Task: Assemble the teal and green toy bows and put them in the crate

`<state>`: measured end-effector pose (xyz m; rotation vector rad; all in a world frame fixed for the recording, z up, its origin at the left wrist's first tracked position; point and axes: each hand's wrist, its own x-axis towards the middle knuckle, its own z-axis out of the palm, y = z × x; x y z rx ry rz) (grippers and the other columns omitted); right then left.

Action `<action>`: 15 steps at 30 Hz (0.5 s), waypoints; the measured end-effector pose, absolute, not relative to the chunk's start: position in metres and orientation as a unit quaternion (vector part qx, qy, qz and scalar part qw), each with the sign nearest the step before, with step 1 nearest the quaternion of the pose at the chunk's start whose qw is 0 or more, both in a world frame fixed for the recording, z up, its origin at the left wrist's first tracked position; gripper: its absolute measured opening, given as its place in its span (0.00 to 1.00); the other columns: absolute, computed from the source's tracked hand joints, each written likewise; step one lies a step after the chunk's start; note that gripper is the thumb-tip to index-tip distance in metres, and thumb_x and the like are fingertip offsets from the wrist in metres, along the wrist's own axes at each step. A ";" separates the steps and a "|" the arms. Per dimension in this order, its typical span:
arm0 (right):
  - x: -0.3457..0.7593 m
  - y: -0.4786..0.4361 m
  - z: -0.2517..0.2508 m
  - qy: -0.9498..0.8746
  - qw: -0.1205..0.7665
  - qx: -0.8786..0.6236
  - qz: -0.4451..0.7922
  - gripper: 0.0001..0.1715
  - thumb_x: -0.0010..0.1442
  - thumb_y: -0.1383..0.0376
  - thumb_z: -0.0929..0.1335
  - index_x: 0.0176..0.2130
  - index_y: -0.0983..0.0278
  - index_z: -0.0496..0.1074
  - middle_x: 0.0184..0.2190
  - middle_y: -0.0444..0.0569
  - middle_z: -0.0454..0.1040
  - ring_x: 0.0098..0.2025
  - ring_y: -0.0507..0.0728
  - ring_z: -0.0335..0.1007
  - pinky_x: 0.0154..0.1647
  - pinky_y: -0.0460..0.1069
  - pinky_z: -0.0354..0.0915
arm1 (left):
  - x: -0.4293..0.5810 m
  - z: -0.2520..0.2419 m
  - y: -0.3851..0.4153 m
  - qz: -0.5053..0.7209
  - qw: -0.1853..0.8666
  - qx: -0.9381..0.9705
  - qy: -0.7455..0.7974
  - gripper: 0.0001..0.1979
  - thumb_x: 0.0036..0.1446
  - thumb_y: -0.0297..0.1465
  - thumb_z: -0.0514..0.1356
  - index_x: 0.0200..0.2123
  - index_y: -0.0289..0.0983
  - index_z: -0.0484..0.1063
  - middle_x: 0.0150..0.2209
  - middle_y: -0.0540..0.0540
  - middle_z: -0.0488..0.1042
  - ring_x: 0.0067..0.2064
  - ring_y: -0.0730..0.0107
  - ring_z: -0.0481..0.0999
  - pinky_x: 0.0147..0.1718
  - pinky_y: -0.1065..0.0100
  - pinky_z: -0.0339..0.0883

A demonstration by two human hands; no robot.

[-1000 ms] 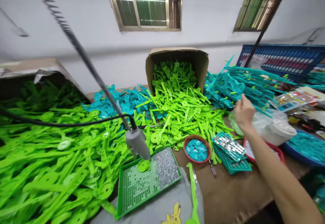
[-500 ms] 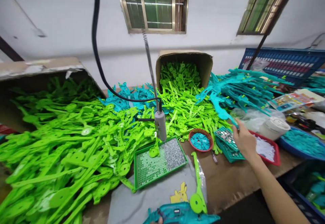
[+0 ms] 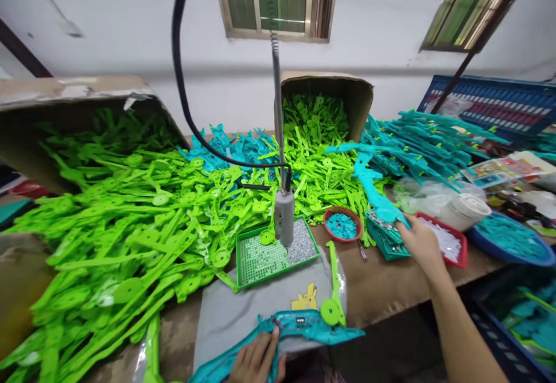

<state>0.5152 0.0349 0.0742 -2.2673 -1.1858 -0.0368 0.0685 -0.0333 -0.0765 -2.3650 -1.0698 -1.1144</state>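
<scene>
- Looking out from the head camera, I see a white plastered wall [image 3: 108,35] with a barred window [image 3: 278,0] above the work place.
- The table [image 3: 391,296] is brown and worn, with a rough matt surface where it is bare.
- A heap of bright green parts [image 3: 130,226] covers the left and middle. They are flat, glossy plastic strips with round disc ends, lying in all directions.
- A heap of teal parts [image 3: 425,137] of the same long shape lies at the far right.
- A cardboard box [image 3: 347,90] lies on its side at the back, with green strips spilling from its mouth.
- A smooth grey cloth [image 3: 243,313] with a yellow print is spread at the near edge.
- A green tray [image 3: 260,258], shallow and rectangular, holds many small shiny metal bits. A grey hanging tool [image 3: 284,223] points straight down just above it.
- The long teal piece [image 3: 373,192] is on the right, over a small teal tray. Its long axis runs from near right to far left, and its free end points at the heaps.
- The teal shell [image 3: 317,331] lies on the cloth's near edge, with its long axis from low left to higher right.
- My right hand [image 3: 419,244] is closed around the near end of the long teal piece.
- My left hand [image 3: 256,360] grips the teal shell with curled fingers.
</scene>
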 end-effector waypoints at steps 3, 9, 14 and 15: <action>0.465 -0.012 0.046 -0.417 0.353 -0.837 0.047 0.29 0.55 0.52 0.61 0.51 0.62 0.72 0.38 0.55 0.79 0.40 0.65 0.75 0.38 0.53 0.66 | 0.070 -0.068 -0.035 -0.388 0.140 -0.833 -0.370 0.15 0.56 0.30 0.60 0.47 0.37 0.75 0.37 0.44 0.80 0.35 0.65 0.78 0.37 0.66 0.65; 0.339 -0.036 -0.003 -0.386 0.471 -0.769 0.192 0.31 0.54 0.47 0.64 0.51 0.60 0.71 0.44 0.54 0.78 0.44 0.67 0.74 0.37 0.56 0.69 | 0.072 -0.060 -0.037 -0.387 0.130 -0.833 -0.374 0.14 0.58 0.31 0.59 0.48 0.35 0.74 0.37 0.44 0.79 0.37 0.65 0.78 0.38 0.66 0.65; 0.256 -0.005 0.024 -0.532 0.402 -0.625 0.405 0.27 0.61 0.46 0.60 0.50 0.57 0.72 0.29 0.46 0.78 0.25 0.57 0.71 0.28 0.52 0.64 | 0.069 -0.062 -0.037 -0.375 0.129 -0.841 -0.369 0.15 0.58 0.32 0.59 0.48 0.34 0.73 0.37 0.42 0.79 0.38 0.65 0.78 0.38 0.66 0.66; 0.247 0.002 0.032 -0.558 0.388 -0.604 0.417 0.25 0.62 0.47 0.59 0.45 0.56 0.75 0.28 0.44 0.77 0.24 0.56 0.70 0.29 0.51 0.64 | 0.069 -0.062 -0.037 -0.371 0.130 -0.843 -0.367 0.16 0.57 0.32 0.59 0.48 0.34 0.73 0.37 0.42 0.79 0.38 0.65 0.78 0.38 0.66 0.66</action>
